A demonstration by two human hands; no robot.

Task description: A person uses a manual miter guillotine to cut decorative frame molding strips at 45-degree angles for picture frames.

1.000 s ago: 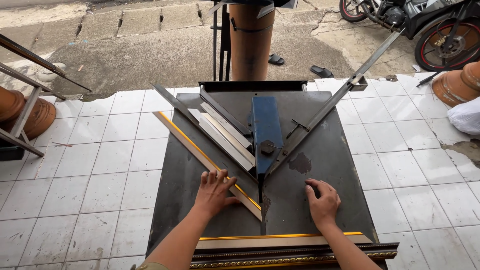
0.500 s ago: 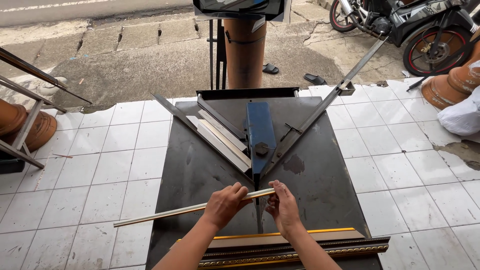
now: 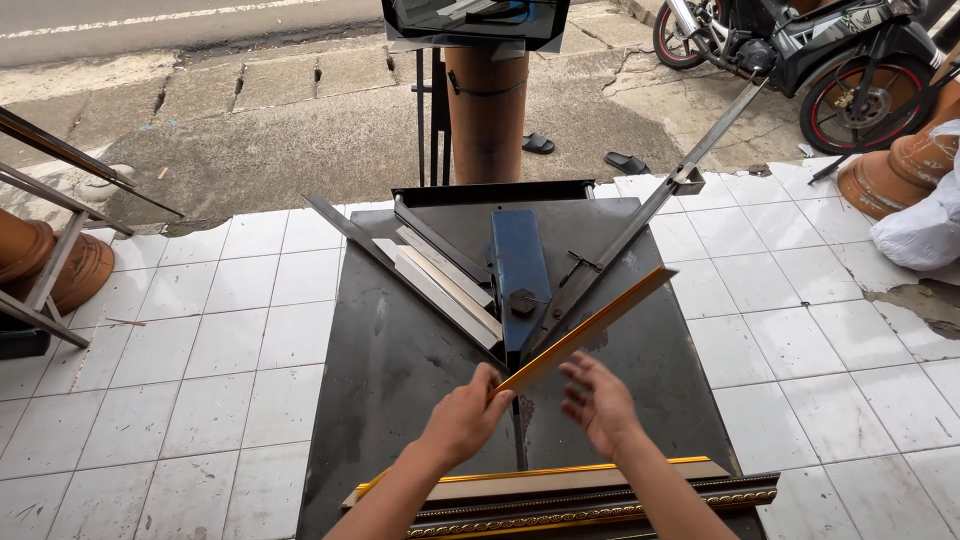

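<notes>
Tiled pavement, black mitre-cutter table (image 3: 400, 380). Left hand (image 3: 465, 415) closed on gold moulding strip (image 3: 585, 330); right hand (image 3: 598, 400) open, empty, beside it. Strip could slip, hitting blue blade housing (image 3: 520, 265).

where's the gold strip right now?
Head view, centre: the gold strip slants up to the right over the black table, along the right fence rail, its lower end pinched in the left hand, the right hand just beside it.

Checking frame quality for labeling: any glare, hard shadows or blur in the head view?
Head view: soft, even daylight, no hard shadows; faint sheen on the black metal cutting table; right hand slightly motion-blurred, left hand holding the thin gold-edged moulding strip sharper; mild wide-angle bending at the edges.
</notes>
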